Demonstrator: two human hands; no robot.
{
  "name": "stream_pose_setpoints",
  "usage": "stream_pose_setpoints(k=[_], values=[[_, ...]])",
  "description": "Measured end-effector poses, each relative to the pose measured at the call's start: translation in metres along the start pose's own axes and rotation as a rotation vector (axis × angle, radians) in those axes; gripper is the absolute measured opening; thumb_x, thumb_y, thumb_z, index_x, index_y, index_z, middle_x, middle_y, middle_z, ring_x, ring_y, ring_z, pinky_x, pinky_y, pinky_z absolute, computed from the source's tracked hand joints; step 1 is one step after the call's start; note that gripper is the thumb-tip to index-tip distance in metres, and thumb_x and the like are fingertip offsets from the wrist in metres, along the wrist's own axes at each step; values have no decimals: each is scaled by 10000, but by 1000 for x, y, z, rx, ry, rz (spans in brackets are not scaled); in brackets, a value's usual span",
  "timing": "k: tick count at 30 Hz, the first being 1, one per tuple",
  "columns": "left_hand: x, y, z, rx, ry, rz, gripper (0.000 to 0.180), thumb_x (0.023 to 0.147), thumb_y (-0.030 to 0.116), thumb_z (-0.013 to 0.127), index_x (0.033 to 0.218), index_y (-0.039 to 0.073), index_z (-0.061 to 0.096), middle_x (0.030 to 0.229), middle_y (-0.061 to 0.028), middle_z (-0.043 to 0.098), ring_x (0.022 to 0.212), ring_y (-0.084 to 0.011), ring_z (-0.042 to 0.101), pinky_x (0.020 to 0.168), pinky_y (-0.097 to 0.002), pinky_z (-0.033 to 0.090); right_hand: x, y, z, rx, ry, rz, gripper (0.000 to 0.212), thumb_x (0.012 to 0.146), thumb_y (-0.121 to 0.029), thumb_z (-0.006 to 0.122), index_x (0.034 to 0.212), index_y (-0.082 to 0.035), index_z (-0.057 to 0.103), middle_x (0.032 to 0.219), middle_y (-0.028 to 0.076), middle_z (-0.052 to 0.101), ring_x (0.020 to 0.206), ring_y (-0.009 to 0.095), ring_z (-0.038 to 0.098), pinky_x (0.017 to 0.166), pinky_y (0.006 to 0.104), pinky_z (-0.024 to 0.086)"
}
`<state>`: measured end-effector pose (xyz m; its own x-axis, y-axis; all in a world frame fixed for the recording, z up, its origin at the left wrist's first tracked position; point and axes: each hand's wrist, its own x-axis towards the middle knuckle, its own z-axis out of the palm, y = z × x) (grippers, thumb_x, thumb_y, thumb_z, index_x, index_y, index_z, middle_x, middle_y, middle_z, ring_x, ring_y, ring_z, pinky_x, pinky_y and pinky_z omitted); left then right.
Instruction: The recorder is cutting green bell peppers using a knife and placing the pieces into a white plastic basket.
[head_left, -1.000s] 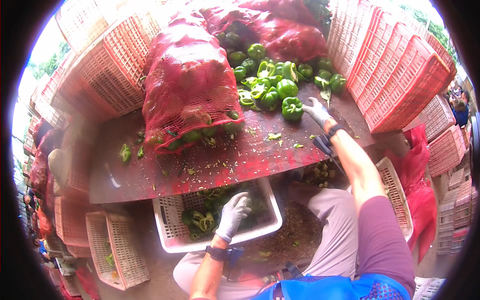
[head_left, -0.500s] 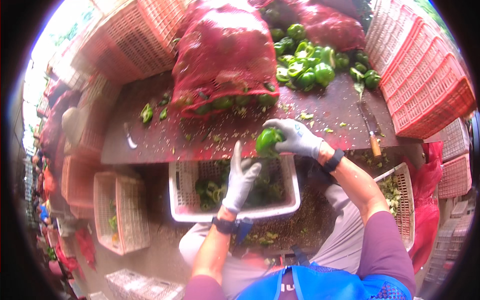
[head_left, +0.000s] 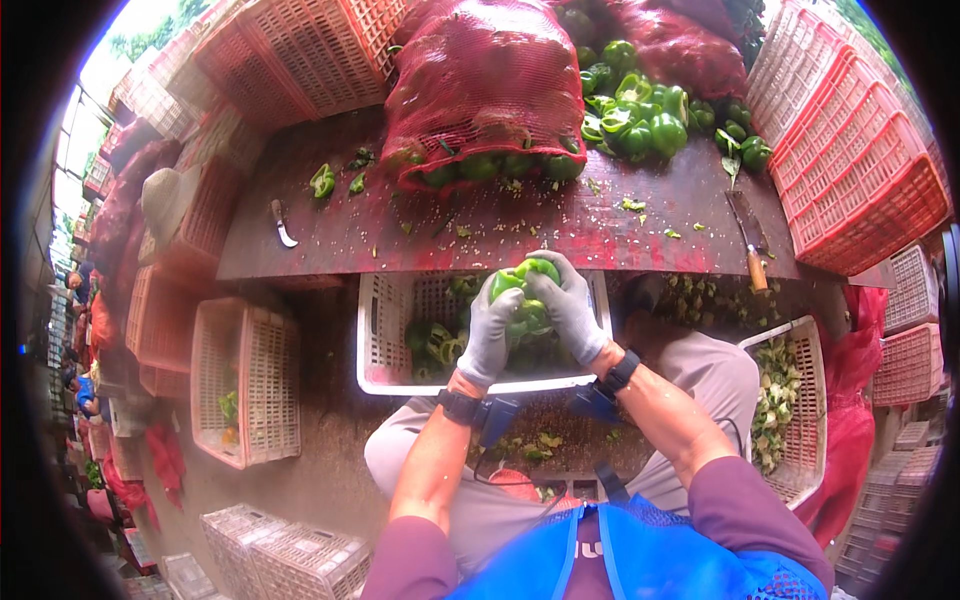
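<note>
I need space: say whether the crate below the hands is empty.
Partly filled: green peppers lie in the crate, with bare inner wall showing at its left.

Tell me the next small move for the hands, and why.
Probably ease the green pepper apart: the left hand and the right hand hold it from opposite sides above the white crate, where opened peppers lie.

Coral crates (head_left: 290,70) stand piled at the far left of the desk (head_left: 335,232), and more slatted crates (head_left: 850,165) lean at its right end. Over to my left there's a pale brimmed hat (head_left: 167,205) against the stacks. Red netting (head_left: 850,430) droops at the right, and whitish crates (head_left: 300,560) sit low on the floor (head_left: 335,470).
</note>
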<state>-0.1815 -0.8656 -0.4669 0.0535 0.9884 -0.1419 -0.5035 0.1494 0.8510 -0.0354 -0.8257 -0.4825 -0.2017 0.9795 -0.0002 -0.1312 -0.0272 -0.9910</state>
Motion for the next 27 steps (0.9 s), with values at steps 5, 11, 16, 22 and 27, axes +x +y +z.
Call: stream_pose_setpoints(k=[5,11,16,22,27], values=[[-6,-17,-22,-41,62,60,363,950,202,616,1275,44,588,1102,-36,625,899,-105,654,757,-269,582,-4,17,29,242,176,79,287,956,-166,732,1200,-30,667,1087,34,708,980,88,646,871,253,529],[-10,-9,-22,103,33,192,462,928,147,613,1372,30,561,1212,-67,624,1042,-120,623,909,-285,547,-4,13,32,425,166,188,295,953,-175,758,1198,-31,676,1074,16,706,936,78,649,832,244,533],[-18,-1,-21,-124,3,44,515,942,165,565,1436,31,505,1254,-86,617,1107,-156,627,926,-317,562,-11,3,36,370,130,105,295,955,-184,764,1193,-31,680,1066,20,714,935,82,658,824,247,540],[-21,-3,-30,-248,14,-92,467,973,296,549,1395,94,544,1208,-66,666,1040,-165,685,887,-354,599,-19,2,40,173,73,28,260,953,-168,750,1171,-39,690,1053,24,727,951,84,658,849,264,550],[-24,4,-24,-367,-36,-168,400,994,257,542,1337,52,568,1178,-82,671,1053,-186,678,912,-355,579,-17,1,29,60,16,-8,240,929,-159,745,1138,-47,703,1019,25,730,946,88,659,863,273,549]])
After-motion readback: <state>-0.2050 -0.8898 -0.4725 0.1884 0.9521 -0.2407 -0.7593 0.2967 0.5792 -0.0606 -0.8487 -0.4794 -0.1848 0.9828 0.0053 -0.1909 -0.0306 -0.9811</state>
